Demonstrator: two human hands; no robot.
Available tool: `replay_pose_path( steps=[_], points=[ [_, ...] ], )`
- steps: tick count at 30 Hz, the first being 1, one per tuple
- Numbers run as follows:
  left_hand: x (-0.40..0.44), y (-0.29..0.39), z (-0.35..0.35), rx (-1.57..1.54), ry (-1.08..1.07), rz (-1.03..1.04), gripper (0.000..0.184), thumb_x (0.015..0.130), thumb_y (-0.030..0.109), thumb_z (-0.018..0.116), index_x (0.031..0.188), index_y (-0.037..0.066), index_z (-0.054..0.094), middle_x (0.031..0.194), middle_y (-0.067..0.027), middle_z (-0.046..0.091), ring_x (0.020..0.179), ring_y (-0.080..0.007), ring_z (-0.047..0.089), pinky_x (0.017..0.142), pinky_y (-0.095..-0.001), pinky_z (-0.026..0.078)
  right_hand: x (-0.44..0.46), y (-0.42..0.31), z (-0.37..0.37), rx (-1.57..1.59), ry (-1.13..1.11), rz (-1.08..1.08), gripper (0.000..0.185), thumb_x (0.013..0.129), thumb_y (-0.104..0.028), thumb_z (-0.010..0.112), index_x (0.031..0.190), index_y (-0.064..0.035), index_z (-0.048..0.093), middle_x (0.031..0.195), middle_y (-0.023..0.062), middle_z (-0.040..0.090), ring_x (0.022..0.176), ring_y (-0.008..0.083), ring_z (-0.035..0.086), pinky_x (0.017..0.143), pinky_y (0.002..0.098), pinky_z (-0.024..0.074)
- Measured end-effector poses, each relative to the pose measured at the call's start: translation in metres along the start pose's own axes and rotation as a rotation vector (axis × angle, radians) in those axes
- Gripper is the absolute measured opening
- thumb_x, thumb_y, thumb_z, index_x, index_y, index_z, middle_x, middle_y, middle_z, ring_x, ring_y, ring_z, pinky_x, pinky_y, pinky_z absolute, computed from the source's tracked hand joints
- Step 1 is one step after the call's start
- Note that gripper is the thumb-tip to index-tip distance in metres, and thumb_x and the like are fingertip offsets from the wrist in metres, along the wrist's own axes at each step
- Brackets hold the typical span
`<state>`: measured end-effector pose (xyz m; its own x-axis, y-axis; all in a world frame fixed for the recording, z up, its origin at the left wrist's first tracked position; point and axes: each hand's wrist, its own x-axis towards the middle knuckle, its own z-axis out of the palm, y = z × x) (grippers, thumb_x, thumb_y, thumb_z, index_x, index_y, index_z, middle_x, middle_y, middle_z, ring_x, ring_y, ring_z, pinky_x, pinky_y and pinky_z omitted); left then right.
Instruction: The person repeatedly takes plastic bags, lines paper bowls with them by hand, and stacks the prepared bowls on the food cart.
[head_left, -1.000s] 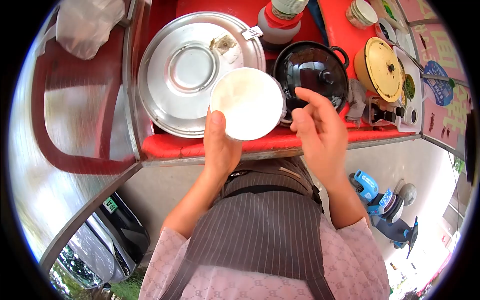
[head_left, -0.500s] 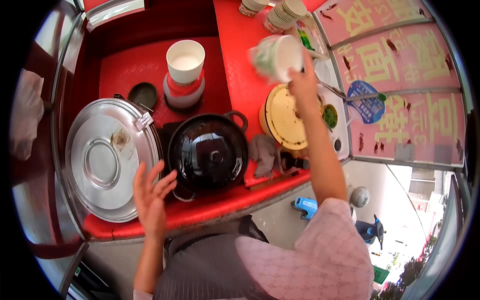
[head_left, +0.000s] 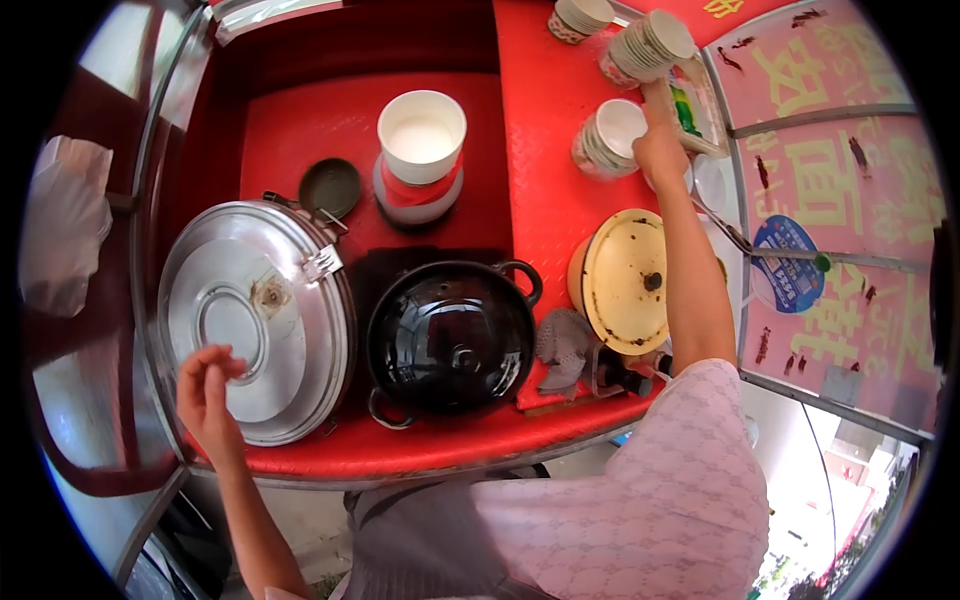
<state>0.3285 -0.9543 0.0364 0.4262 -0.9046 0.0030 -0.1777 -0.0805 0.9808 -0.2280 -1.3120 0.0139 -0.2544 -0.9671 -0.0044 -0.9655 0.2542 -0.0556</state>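
My right hand (head_left: pixel 662 155) reaches to the back right and pinches the rim of a short stack of white patterned paper bowls (head_left: pixel 592 150). Its index finger points out past the rim. Whether the stack rests on the counter I cannot tell. Behind it stands a taller stack of paper bowls (head_left: pixel 640 52). My left hand (head_left: pixel 208 405) hangs over the near left part of a big round metal lid (head_left: pixel 285 375), holding nothing, its fingers loosely bent and apart.
A black lidded pot (head_left: pixel 450 335) sits mid-counter, with a yellow lidded pot (head_left: pixel 620 285) and grey cloth (head_left: pixel 563 345) to its right. Farther back are a white tub (head_left: pixel 420 130) and small dark pan (head_left: pixel 330 188). A signed panel (head_left: pixel 820 180) borders the right side.
The bowls in my right hand have gone from blurred in mid-air to near the counter beside the taller stack. My left hand has moved left, over the metal lid. The view has shifted.
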Motion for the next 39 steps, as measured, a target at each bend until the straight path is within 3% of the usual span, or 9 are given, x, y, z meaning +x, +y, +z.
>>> replay_pose_path(
  steps=[4, 8, 13, 15, 18, 22, 29, 31, 39],
  points=[
    [0.073, 0.004, -0.046, 0.539, 0.006, 0.269, 0.011, 0.099, 0.004, 0.059, 0.103, -0.003, 0.066, 0.102, -0.0091, 0.068, 0.091, -0.0155, 0.065, 0.085, -0.0274, 0.051, 0.023, 0.038, 0.051, -0.058, 0.13, -0.078, 0.055, 0.084, -0.018, 0.056, 0.138, -0.0134, 0.054, 0.104, 0.0244, 0.07, 0.096, 0.0444, 0.068, 0.081, 0.0554, 0.054],
    [0.152, 0.05, -0.072, 1.121, 0.112, 0.79, 0.007, 0.091, 0.007, 0.064, 0.094, 0.001, 0.067, 0.094, -0.0143, 0.067, 0.089, -0.0339, 0.065, 0.079, -0.0393, 0.052, 0.019, 0.028, 0.027, -0.123, 0.097, -0.235, 0.054, 0.091, -0.024, 0.057, 0.144, -0.0125, 0.049, 0.114, 0.0249, 0.067, 0.098, 0.0416, 0.067, 0.082, 0.051, 0.0532],
    [0.217, 0.062, -0.121, 1.555, 0.211, 1.055, 0.007, 0.076, 0.006, 0.068, 0.081, 0.007, 0.063, 0.089, -0.0082, 0.064, 0.094, -0.0269, 0.061, 0.087, -0.0387, 0.049, -0.028, -0.046, -0.025, -0.299, 0.238, -0.25, 0.049, 0.097, -0.031, 0.059, 0.142, -0.0115, 0.052, 0.115, 0.0245, 0.066, 0.096, 0.0401, 0.067, 0.081, 0.047, 0.0529],
    [0.225, 0.058, -0.132, 1.836, 0.323, 1.018, 0.015, 0.074, 0.014, 0.073, 0.083, 0.011, 0.062, 0.096, -0.0046, 0.063, 0.1, -0.023, 0.058, 0.093, -0.0378, 0.044, -0.024, -0.051, -0.016, 0.28, 0.236, -0.574, 0.04, 0.099, -0.037, 0.061, 0.121, -0.0042, 0.063, 0.091, 0.0213, 0.066, 0.084, 0.0334, 0.066, 0.074, 0.0447, 0.0513],
    [0.208, 0.059, -0.135, 1.871, 0.392, 0.9, 0.024, 0.071, 0.021, 0.077, 0.088, 0.015, 0.062, 0.102, -0.0021, 0.061, 0.101, -0.0209, 0.056, 0.095, -0.0365, 0.041, -0.078, -0.126, -0.036, 0.639, -0.224, -0.24, 0.042, 0.098, -0.041, 0.063, 0.098, 0.0005, 0.064, 0.075, 0.0157, 0.059, 0.075, 0.026, 0.062, 0.068, 0.0416, 0.0485],
    [0.172, 0.069, -0.144, 1.884, 0.416, 0.779, 0.044, 0.07, 0.025, 0.082, 0.108, 0.016, 0.063, 0.121, -0.0032, 0.058, 0.114, -0.0221, 0.054, 0.098, -0.0385, 0.041, -0.088, -0.166, -0.005, 0.53, -0.093, -0.478, 0.048, 0.096, -0.045, 0.065, 0.089, 0.0019, 0.06, 0.074, 0.0131, 0.058, 0.073, 0.0229, 0.061, 0.067, 0.0405, 0.0477],
    [0.176, 0.073, -0.172, 1.963, 0.481, 0.915, 0.009, 0.076, 0.016, 0.065, 0.08, 0.015, 0.057, 0.086, -0.0003, 0.055, 0.086, -0.0193, 0.054, 0.076, -0.0333, 0.04, -0.083, -0.2, 0.046, 0.471, -0.171, -0.392, 0.05, 0.089, -0.044, 0.071, 0.082, 0.0027, 0.056, 0.07, 0.0153, 0.061, 0.068, 0.0267, 0.062, 0.066, 0.0414, 0.0494],
    [0.179, 0.073, -0.172, 1.94, 0.466, 0.953, 0.006, 0.076, 0.014, 0.062, 0.077, 0.015, 0.056, 0.083, -0.0002, 0.054, 0.082, -0.0195, 0.054, 0.073, -0.0335, 0.04, -0.085, -0.203, 0.049, 0.591, -0.201, -0.295, 0.043, 0.087, -0.039, 0.073, 0.076, -0.0013, 0.054, 0.06, 0.009, 0.055, 0.047, 0.0197, 0.051, 0.047, 0.0381, 0.0421],
    [0.176, 0.079, -0.172, 1.784, 0.357, 1.035, 0.004, 0.078, 0.014, 0.06, 0.077, 0.013, 0.057, 0.079, -0.0026, 0.054, 0.079, -0.0213, 0.055, 0.07, -0.0369, 0.04, -0.079, -0.198, 0.076, 0.603, -0.064, -0.264, 0.04, 0.085, -0.03, 0.068, 0.07, 0.0054, 0.06, 0.063, 0.0174, 0.062, 0.058, 0.0316, 0.063, 0.06, 0.0462, 0.0494]
  ],
)
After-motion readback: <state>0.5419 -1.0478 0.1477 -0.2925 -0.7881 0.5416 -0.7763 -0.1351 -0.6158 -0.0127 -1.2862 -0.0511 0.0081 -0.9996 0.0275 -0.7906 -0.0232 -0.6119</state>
